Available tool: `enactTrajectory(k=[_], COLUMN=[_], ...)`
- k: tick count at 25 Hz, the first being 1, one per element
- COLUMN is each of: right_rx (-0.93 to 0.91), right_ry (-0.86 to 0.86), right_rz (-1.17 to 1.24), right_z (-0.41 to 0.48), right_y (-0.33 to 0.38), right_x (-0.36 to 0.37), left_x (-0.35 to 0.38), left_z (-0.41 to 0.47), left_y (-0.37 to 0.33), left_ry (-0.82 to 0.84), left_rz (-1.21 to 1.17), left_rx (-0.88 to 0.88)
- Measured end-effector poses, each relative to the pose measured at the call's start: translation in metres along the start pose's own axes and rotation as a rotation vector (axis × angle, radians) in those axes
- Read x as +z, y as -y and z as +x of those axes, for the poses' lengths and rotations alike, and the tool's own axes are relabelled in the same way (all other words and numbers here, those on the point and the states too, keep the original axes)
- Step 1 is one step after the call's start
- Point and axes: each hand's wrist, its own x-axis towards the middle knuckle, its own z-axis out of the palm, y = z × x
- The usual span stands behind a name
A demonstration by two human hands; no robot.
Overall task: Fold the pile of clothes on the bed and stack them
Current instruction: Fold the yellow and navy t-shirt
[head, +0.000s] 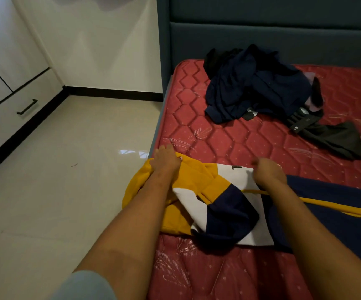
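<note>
Head view: your left hand (166,161) and right hand (269,172) both pinch the far edge of the hoodie (222,210), its length running left-right.

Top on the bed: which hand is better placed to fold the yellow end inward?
Left. The left hand lies on the yellow end of the top at the edge of the bed; the right hand holds its white middle, farther off.

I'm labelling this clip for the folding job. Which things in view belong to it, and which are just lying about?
In the job: colour-block top, held by left hand and right hand; dark clothes pile; black garment; mattress.
Just about: drawer unit; headboard; floor.
</note>
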Motion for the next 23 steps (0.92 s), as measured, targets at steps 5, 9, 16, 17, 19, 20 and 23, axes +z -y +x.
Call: enactTrajectory(k=[5, 9, 16, 17, 19, 20, 23], right_rx=[-0.233, -0.149, -0.261, -0.253, -0.202, -0.211, -0.251], right_ry=[0.154, 0.102, -0.286, -0.26, -0.064, 0.031, 0.142], right_rz=[-0.154, -0.141, -0.058, 0.086, 0.33, 0.312, 0.336], right_z=[0.032, 0.048, 0.019, 0.013, 0.002, -0.003, 0.002], right_y=[0.026, 0.026, 0.038, 0.039, 0.042, 0.043, 0.049], right_x=[0.032, 0.039, 0.069, 0.067, 0.065, 0.066, 0.062], left_x=[0.019, 0.023, 0.023, 0.02, 0.017, 0.021, 0.022], left_z=[0.03, 0.033, 0.029, 0.026, 0.021, 0.02, 0.026], left_y=[0.013, 0.043, 0.024, 0.02, 0.014, 0.015, 0.023], left_ry=[0.144, 0.016, -0.156, -0.181, -0.125, -0.057, 0.084], left_rz=[0.003, -0.445, -0.057, -0.027, -0.043, -0.079, -0.324], left_rx=[0.035, 0.13, 0.015, -0.047, -0.139, -0.169, -0.207])
